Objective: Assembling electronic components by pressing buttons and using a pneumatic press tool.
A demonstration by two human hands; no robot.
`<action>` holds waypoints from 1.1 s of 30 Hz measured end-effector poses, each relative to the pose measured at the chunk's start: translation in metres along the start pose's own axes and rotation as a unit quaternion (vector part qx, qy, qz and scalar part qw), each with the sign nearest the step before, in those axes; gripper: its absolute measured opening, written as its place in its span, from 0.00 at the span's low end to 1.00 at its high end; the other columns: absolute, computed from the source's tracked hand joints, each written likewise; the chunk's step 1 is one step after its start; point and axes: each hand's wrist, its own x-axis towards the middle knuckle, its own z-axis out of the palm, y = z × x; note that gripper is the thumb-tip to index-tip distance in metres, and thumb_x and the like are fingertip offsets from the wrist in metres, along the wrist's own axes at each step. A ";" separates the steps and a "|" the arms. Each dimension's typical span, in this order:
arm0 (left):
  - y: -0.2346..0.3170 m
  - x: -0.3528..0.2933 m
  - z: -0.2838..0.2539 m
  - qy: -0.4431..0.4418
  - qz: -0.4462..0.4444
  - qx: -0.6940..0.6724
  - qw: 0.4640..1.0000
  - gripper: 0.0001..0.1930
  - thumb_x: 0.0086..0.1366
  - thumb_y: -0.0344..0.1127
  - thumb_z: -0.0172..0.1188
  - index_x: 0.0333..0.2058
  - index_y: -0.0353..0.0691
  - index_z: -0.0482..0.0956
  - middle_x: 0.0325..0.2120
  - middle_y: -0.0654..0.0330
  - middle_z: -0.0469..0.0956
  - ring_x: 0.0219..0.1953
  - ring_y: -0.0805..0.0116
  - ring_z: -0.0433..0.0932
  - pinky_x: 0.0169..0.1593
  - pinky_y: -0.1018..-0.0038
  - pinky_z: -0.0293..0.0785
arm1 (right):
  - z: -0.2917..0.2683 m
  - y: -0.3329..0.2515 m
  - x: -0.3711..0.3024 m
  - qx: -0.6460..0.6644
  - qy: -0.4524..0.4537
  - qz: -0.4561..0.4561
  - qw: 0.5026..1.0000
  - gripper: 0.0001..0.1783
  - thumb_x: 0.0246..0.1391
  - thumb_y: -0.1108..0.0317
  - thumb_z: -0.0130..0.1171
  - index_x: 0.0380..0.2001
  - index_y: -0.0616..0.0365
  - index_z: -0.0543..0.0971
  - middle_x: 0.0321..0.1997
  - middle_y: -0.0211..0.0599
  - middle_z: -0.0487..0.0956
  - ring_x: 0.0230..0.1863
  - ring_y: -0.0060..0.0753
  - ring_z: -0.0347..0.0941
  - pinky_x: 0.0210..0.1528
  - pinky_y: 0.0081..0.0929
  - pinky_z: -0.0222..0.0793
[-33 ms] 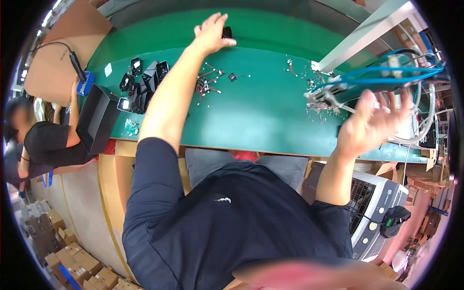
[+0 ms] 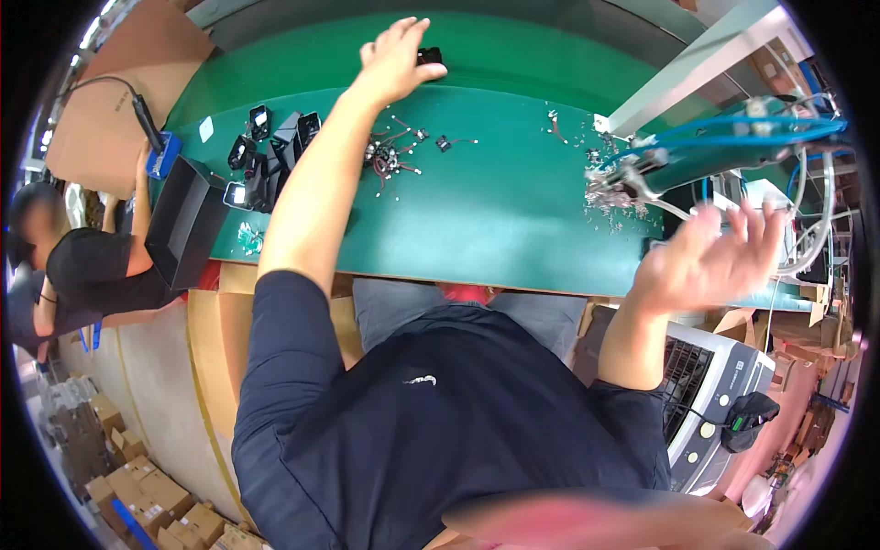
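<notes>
At the far side, my left hand (image 2: 392,62) stretches over the bright green strip behind the table. Its fingers are spread, and a small black part (image 2: 429,57) lies between thumb and fingertips, close against them. Whether they press on it is hard to see. My right hand (image 2: 710,261) is raised over the table's right end, palm up, fingers apart and smeared by motion, with nothing in it. Just beyond it is a dark green cylindrical tool (image 2: 710,165) with blue air hoses, its metal tip over a scatter of small metal bits (image 2: 610,188).
Small wired parts (image 2: 390,158) lie near my left forearm. Several black housings (image 2: 266,174) and a black bin (image 2: 181,225) stand at the left, near a co-worker (image 2: 101,261). A white metal post (image 2: 687,69) rises at the right, above a grey-white machine (image 2: 720,403) beside me.
The tool and its hoses have swung slightly right. My right hand has dropped a little. My left hand has shifted slightly left and away, and more of the black part shows.
</notes>
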 end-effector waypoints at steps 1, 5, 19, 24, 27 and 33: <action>-0.007 -0.021 -0.026 0.122 0.069 -0.016 0.990 0.32 0.63 0.44 0.70 0.64 0.42 0.72 0.62 0.53 0.73 0.65 0.51 0.72 0.63 0.54 0.69 | -0.011 0.001 -0.011 0.008 -0.007 -0.076 0.997 0.26 0.57 0.72 0.63 0.57 0.61 0.69 0.47 0.47 0.79 0.48 0.47 0.76 0.56 0.47 0.70; -0.041 -0.122 -0.083 0.046 0.023 -0.031 0.998 0.15 0.67 0.36 0.63 0.52 0.46 0.81 0.50 0.60 0.79 0.58 0.56 0.74 0.60 0.57 0.66 | 0.072 -0.020 -0.066 0.125 -0.409 0.067 0.902 0.16 0.53 0.72 0.65 0.46 0.57 0.82 0.45 0.43 0.82 0.49 0.48 0.78 0.55 0.43 0.73; -0.060 -0.198 -0.067 -0.035 0.085 0.066 0.994 0.33 0.47 0.38 0.77 0.55 0.52 0.80 0.51 0.67 0.78 0.57 0.60 0.72 0.58 0.58 0.61 | 0.132 0.035 -0.140 0.039 -0.458 -0.011 0.888 0.15 0.52 0.77 0.62 0.45 0.56 0.82 0.43 0.44 0.82 0.42 0.54 0.80 0.45 0.46 0.78; -0.066 -0.210 -0.063 0.000 0.094 0.050 0.994 0.30 0.49 0.39 0.76 0.54 0.51 0.80 0.44 0.68 0.78 0.52 0.63 0.74 0.55 0.60 0.62 | 0.083 0.026 -0.138 -0.028 -0.525 -0.022 0.851 0.17 0.54 0.82 0.61 0.48 0.64 0.80 0.43 0.45 0.76 0.45 0.51 0.77 0.45 0.43 0.76; -0.066 -0.211 -0.066 0.006 0.104 0.028 0.994 0.30 0.48 0.39 0.76 0.53 0.50 0.81 0.40 0.68 0.77 0.49 0.64 0.74 0.53 0.63 0.62 | 0.083 0.024 -0.140 0.059 -0.571 0.066 0.816 0.14 0.54 0.80 0.64 0.45 0.64 0.81 0.41 0.45 0.77 0.40 0.50 0.77 0.43 0.43 0.76; -0.064 -0.211 -0.088 0.046 0.085 0.012 0.995 0.33 0.47 0.43 0.76 0.56 0.50 0.81 0.38 0.67 0.75 0.47 0.62 0.73 0.52 0.64 0.62 | 0.084 0.024 -0.141 0.096 -0.540 0.195 0.813 0.09 0.56 0.81 0.64 0.41 0.64 0.83 0.35 0.40 0.76 0.33 0.35 0.75 0.39 0.33 0.74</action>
